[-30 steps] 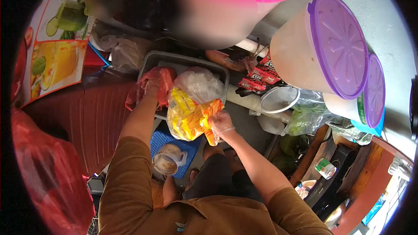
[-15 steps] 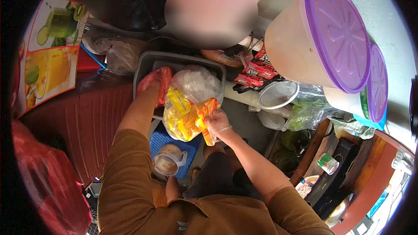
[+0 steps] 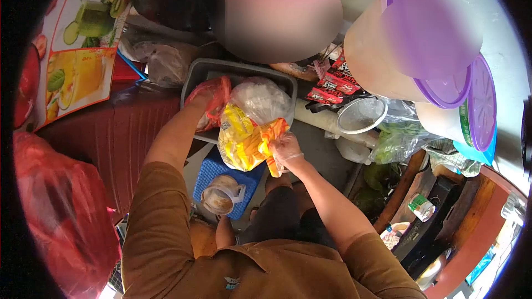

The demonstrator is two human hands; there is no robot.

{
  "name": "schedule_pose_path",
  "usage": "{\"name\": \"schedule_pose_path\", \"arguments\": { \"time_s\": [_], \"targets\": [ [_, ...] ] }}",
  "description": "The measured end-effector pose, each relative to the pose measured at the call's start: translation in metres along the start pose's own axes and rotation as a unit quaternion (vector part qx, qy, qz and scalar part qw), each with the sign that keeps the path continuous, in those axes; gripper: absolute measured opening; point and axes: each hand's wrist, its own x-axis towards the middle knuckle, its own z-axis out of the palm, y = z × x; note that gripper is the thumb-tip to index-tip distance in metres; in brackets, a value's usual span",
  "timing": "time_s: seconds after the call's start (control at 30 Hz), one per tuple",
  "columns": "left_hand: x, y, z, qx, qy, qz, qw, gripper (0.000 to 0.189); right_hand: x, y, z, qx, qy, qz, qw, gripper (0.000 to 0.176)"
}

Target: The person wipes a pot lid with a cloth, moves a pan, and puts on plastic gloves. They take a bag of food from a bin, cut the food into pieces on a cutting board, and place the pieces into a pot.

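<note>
My right hand (image 3: 286,148), which seems to wear a clear plastic glove, is closed on the gathered orange end of a yellow-and-orange plastic bag (image 3: 239,143). That bag hangs over the near edge of a grey tub (image 3: 191,75). My left hand (image 3: 204,101) reaches into a red plastic bag (image 3: 219,89) at the tub's left side; its fingers are hidden in there. Beside the red bag, a clear plastic bag (image 3: 263,99) with pale contents fills the tub's right part.
Below the tub, a measuring jug (image 3: 219,195) stands on a blue woven stool (image 3: 246,180). Lidded buckets (image 3: 371,50), red sachets (image 3: 339,84) and a white-rimmed strainer (image 3: 363,115) are on the right. A maroon plastic surface (image 3: 133,133) and a large red bag (image 3: 66,205) lie left.
The view has shifted slightly, so the scene sits a little further right. My right hand keeps hold of the yellow-and-orange bag, and my left stays in the red bag.
</note>
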Motion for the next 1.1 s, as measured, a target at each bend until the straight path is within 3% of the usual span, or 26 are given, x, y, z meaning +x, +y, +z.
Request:
{"name": "schedule_pose_path", "arguments": {
  "time_s": [0.3, 0.33, 0.37, 0.43, 0.5, 0.53, 0.6, 0.63, 0.7, 0.77, 0.87, 0.9, 0.97, 1.0, 1.07, 1.1],
  "targets": [
    [-0.004, 0.010, -0.023, -0.074, -0.017, -0.046, 0.996, 0.031, 0.025, 0.047, -0.002, -0.124, -0.012, -0.068, 0.990, 0.021],
    [0.008, -0.013, -0.026, 0.200, -0.019, 0.124, 0.972, 0.039, 0.024, 0.042, -0.003, -0.125, -0.014, -0.070, 0.990, 0.021],
    [0.015, -0.032, -0.029, 0.454, -0.020, 0.281, 0.846, 0.048, 0.021, 0.035, -0.003, -0.087, -0.020, -0.069, 0.994, 0.020],
    [0.009, -0.054, -0.030, 0.441, 0.019, 0.289, 0.849, 0.052, 0.023, 0.042, -0.003, -0.049, -0.028, -0.069, 0.996, 0.020],
    [0.004, -0.076, -0.025, 0.427, 0.056, 0.296, 0.853, 0.056, 0.031, 0.062, -0.003, -0.130, -0.018, -0.182, 0.974, 0.019],
    [0.003, -0.086, -0.022, 0.400, 0.094, 0.321, 0.853, 0.058, 0.029, 0.061, -0.003, -0.132, -0.020, -0.181, 0.974, 0.019],
    [-0.017, -0.080, -0.023, 0.371, 0.135, 0.342, 0.853, 0.060, 0.029, 0.058, -0.005, -0.087, -0.025, -0.099, 0.991, 0.018],
    [-0.051, -0.050, -0.035, 0.392, 0.101, 0.298, 0.864, 0.058, 0.024, 0.048, -0.006, -0.090, -0.028, -0.100, 0.991, 0.018],
    [-0.066, -0.043, -0.038, 0.411, 0.067, 0.250, 0.874, 0.056, 0.012, 0.020, -0.006, -0.003, -0.041, 0.026, 0.999, 0.019],
    [-0.048, -0.070, -0.027, 0.422, 0.151, 0.333, 0.829, 0.058, 0.018, 0.033, -0.006, 0.000, -0.040, 0.013, 0.999, 0.023],
    [-0.062, -0.068, -0.027, 0.359, 0.167, 0.367, 0.842, 0.058, 0.019, 0.033, -0.004, -0.001, -0.034, -0.025, 0.999, 0.026],
    [-0.070, -0.060, -0.026, 0.359, 0.169, 0.365, 0.842, 0.058, 0.019, 0.031, -0.003, -0.007, -0.031, -0.051, 0.998, 0.025],
    [-0.087, -0.031, -0.022, 0.315, 0.113, 0.193, 0.922, 0.056, 0.021, 0.034, -0.006, -0.025, -0.036, -0.035, 0.998, 0.025],
    [-0.091, -0.015, -0.021, 0.313, 0.114, 0.192, 0.923, 0.056, 0.022, 0.034, -0.007, -0.044, -0.040, -0.018, 0.998, 0.025],
    [-0.089, 0.009, -0.020, 0.273, 0.107, 0.059, 0.954, 0.047, 0.018, 0.033, -0.005, -0.031, -0.037, -0.003, 0.999, 0.025],
    [-0.065, -0.006, -0.011, 0.270, 0.108, 0.060, 0.955, 0.047, 0.019, 0.029, -0.005, -0.017, -0.032, 0.008, 0.999, 0.027]
  ]
}}
